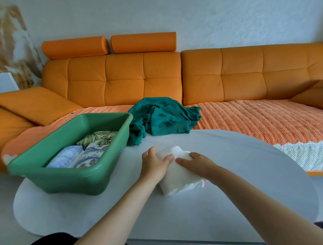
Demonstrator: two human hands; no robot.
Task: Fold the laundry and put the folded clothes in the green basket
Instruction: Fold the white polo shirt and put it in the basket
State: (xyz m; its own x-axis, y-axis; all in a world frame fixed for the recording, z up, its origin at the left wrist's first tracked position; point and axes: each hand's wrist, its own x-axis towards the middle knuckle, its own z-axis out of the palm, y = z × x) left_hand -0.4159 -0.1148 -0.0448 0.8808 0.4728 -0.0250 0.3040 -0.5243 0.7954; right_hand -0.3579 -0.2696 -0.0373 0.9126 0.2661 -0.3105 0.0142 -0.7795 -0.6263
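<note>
Centre frame: white cloth folded small on table. Left hand curls round its left edge; right hand lies flat on top. I judge the fold done. Next: lift it leftward into green basket.

On our pale oval table sit the green basket, a folded white cloth, and a teal garment overlapping its far edge.

Smooth plastic basket, fluffy white cloth, matt table.
</note>
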